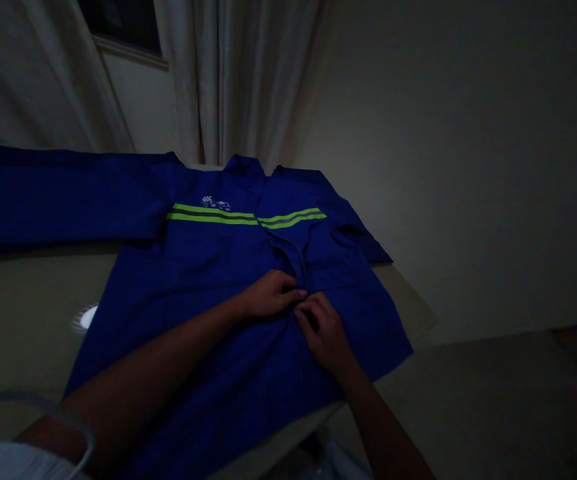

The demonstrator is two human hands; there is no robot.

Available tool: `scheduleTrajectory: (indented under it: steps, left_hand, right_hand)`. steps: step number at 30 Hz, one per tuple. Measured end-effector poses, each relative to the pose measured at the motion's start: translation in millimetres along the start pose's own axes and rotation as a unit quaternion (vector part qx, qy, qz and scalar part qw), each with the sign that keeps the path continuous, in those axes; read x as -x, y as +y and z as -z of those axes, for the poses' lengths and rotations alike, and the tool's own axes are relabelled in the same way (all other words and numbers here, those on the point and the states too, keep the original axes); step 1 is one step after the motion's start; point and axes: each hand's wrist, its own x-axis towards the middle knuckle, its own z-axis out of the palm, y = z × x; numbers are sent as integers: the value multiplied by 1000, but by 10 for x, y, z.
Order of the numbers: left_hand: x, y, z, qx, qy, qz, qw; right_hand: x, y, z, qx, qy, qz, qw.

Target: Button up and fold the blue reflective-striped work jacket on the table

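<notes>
A blue work jacket [208, 260] with a yellow-green and grey stripe across its chest lies spread on a table, collar away from me. White print shows on the left of the chest. My left hand [271, 293] is closed on the front edge of the jacket, its thumb and fingers pinching the cloth. Close against it, my right hand [322, 327] pinches the same front edge with bent fingers. Above my hands the front opening gapes a little. Whatever small part lies between the fingertips is hidden.
The pale table [23, 300] shows at the left, with a bright round reflection on it. A grey cable [33, 398] loops at the lower left. Curtains [248, 80] hang behind the table, and a plain wall [468, 167] rises at the right. The light is dim.
</notes>
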Motion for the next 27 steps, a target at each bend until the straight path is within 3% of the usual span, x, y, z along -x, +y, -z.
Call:
scheduleTrajectory:
  steps: [7,14,22,27]
  left_hand:
    - [11,28,-39,-22,25,-22,999]
    - [-1,-16,-74,-51,36,-9,998]
    - [1,-8,-95,-56,48,-9,997]
    - [30,9,-121,-120,48,12,992]
  right_hand:
    - [42,22,-41,26,33,-8,999]
    - [-12,19,-27,4,12,-21,1000]
    - [8,25,-52,18,31,-28,999]
    - [-25,21,-59,10,19,-42,999]
